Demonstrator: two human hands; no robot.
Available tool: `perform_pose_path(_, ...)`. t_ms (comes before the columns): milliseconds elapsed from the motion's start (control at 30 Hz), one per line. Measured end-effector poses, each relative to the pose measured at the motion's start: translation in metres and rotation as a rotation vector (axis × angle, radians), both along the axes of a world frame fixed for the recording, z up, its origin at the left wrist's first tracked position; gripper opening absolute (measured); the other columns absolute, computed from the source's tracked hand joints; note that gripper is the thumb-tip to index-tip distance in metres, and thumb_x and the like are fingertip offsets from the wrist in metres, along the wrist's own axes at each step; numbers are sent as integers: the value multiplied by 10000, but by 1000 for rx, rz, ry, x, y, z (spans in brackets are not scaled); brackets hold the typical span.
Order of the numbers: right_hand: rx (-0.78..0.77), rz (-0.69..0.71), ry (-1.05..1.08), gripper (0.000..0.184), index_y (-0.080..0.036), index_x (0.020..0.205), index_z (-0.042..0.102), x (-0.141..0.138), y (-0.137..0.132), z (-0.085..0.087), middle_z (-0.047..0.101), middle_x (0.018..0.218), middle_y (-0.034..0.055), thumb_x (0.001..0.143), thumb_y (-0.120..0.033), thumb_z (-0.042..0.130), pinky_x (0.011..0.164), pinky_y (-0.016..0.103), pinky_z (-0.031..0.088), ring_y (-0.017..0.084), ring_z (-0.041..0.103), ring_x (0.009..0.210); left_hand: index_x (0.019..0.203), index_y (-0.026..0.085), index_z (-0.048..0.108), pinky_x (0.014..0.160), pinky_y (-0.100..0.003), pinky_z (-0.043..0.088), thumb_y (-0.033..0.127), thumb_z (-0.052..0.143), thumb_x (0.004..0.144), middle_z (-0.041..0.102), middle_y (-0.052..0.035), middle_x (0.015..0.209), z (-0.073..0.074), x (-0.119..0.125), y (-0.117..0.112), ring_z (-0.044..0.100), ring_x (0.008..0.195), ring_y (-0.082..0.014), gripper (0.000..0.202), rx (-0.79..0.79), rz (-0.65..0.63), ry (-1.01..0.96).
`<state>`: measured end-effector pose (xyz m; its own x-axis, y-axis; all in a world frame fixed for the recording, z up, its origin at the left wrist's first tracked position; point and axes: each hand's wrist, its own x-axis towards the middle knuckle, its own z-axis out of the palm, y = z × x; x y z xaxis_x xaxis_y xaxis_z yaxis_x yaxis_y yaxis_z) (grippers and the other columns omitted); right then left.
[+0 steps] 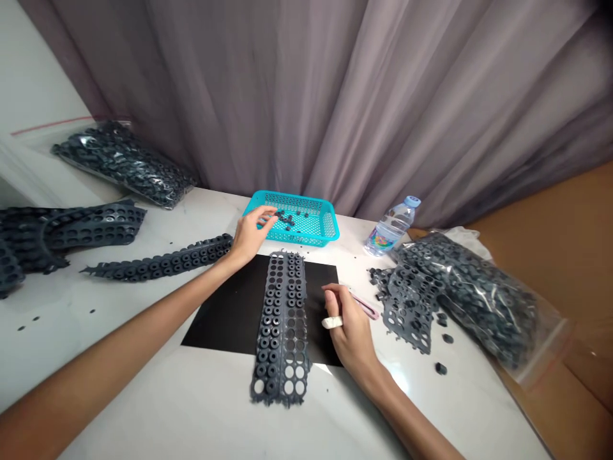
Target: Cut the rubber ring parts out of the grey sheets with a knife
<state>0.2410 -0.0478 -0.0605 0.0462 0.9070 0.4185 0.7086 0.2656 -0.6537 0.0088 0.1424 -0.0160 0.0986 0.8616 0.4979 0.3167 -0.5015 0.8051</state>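
My left hand (253,235) is over the near left edge of a turquoise plastic basket (330,223), thumb and fingers apart. Small black rubber pieces (287,220) lie in the basket below its fingertips. My right hand (348,322) is closed around a slim pink utility knife (366,305), whose tip I cannot make out. A white wrap (332,322) circles one finger. Between the hands, a black rubber strip (282,319) with rows of round rings lies on a black mat (220,319). Several of its holes are empty, mostly at the near right.
Another rubber strip (167,263) and a pile of sheets (71,233) lie left. Bags of black pieces stand at the back left (129,163) and right (488,300). A water bottle (391,227), a punched sheet (412,306) and loose pieces (447,338) are on the right.
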Motion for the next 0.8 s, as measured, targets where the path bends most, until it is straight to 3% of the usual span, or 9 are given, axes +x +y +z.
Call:
perform_pose_path(100, 5, -29, 80, 359, -202, 1157, 651, 4, 2, 0, 705, 959, 70, 1157, -445, 387, 779, 349, 499, 221, 673, 853, 1310, 198, 675, 1108, -435, 486, 256, 655, 1019, 660, -115, 1359, -2, 7, -5, 616, 1235, -243, 297, 52, -9, 70)
perform_pose_path(233, 55, -19, 245, 509, -202, 1054, 666, 5, 6, 2, 679, 983, 85, 1162, -518, 282, 857, 384, 518, 230, 642, 943, 1113, 229, 743, 1073, -434, 501, 277, 711, 987, 712, -49, 1116, -21, 15, -63, 656, 1116, -239, 138, 61, -195, 200)
perform_pose_path(300, 22, 21, 356, 584, -200, 1053, 669, 5, 7, 2, 662, 933, 71, 1154, -572, 231, 783, 365, 535, 214, 634, 860, 1100, 239, 741, 1045, -423, 515, 303, 704, 997, 709, -41, 1103, -28, 14, -92, 660, 1108, -240, 127, 53, -376, 329)
perform_pose_path(400, -118, 90, 560, 636, -193, 1104, 662, 3, 8, 1, 624, 835, 25, 1132, -644, 214, 588, 311, 524, 159, 588, 614, 1132, 234, 714, 1037, -433, 516, 281, 634, 1031, 681, -57, 1132, -34, 9, -116, 651, 1123, -248, 137, 40, -490, 466)
perform_pose_path(467, -195, 115, 653, 649, -185, 1103, 669, 3, 8, -1, 632, 818, 20, 1111, -687, 258, 548, 301, 543, 149, 603, 559, 1160, 235, 699, 1036, -431, 524, 252, 610, 1033, 664, -62, 1160, -36, 5, -120, 653, 1131, -247, 156, 21, -502, 493)
perform_pose_path(567, -283, 97, 662, 622, -174, 1028, 719, 3, 8, 1, 703, 845, 57, 1074, -707, 402, 630, 318, 612, 187, 717, 640, 1249, 251, 673, 1048, -436, 531, 229, 597, 1042, 648, -59, 1216, -38, 1, -120, 653, 1155, -243, 222, 9, -515, 523)
perform_pose_path(700, -313, 80, 525, 346, -190, 1010, 763, 2, 8, 7, 791, 984, 98, 959, -532, 737, 765, 323, 622, 252, 789, 860, 1311, 274, 655, 1073, -438, 520, 226, 593, 1065, 632, -45, 1234, -39, 0, -121, 646, 1178, -229, 258, 27, -513, 566)
perform_pose_path(800, -320, 116, 519, 220, -198, 985, 748, 1, 7, 9, 786, 933, 76, 899, -396, 787, 748, 318, 614, 253, 781, 862, 1277, 262, 659, 1069, -419, 520, 224, 592, 1072, 639, -40, 1228, -37, 0, -123, 649, 1178, -219, 220, 21, -513, 561)
